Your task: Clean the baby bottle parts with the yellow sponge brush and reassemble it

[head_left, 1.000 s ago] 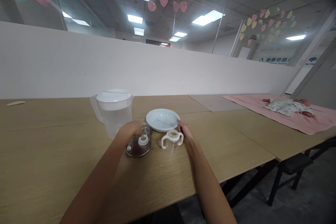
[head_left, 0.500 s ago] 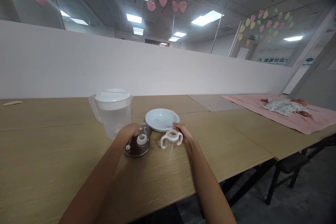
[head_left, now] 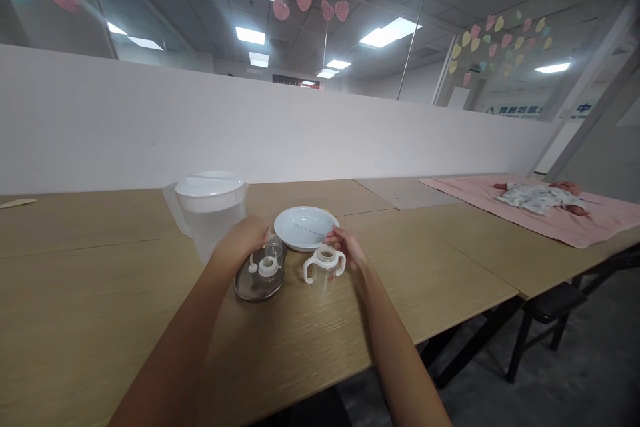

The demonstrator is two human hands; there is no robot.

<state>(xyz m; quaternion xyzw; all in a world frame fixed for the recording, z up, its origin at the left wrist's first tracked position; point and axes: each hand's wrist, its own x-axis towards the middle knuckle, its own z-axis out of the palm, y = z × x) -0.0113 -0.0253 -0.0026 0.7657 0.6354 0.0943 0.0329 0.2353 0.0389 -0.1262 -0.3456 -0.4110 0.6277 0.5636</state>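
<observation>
My left hand [head_left: 247,237] reaches over a dark kidney-shaped tray [head_left: 250,292], its fingers bent together beside a clear dome cap [head_left: 274,246]. What they hold, if anything, is hidden. In the tray lie a white bottle collar [head_left: 269,267] and a small white weighted straw end [head_left: 253,268], whose thin tube runs up toward that hand. My right hand [head_left: 349,245] pinches a thin wire-like rod [head_left: 313,231], which reaches over a white bowl [head_left: 305,217]. Just in front of this hand stands a clear bottle [head_left: 325,277] with two white handles and an uncovered mouth.
A translucent lidded pitcher [head_left: 205,213] stands behind my left forearm. At the far right, a baby doll [head_left: 540,198] in patterned clothes lies on a pink cloth [head_left: 585,230]. A low white wall [head_left: 310,140] runs behind the table [head_left: 150,307]; a black stool [head_left: 557,303] stands at right.
My left hand has risen slightly away from the tray. The white straw end has shifted up and right, closer to the collar. My right hand keeps the rod over the bowl; the view has turned slightly.
</observation>
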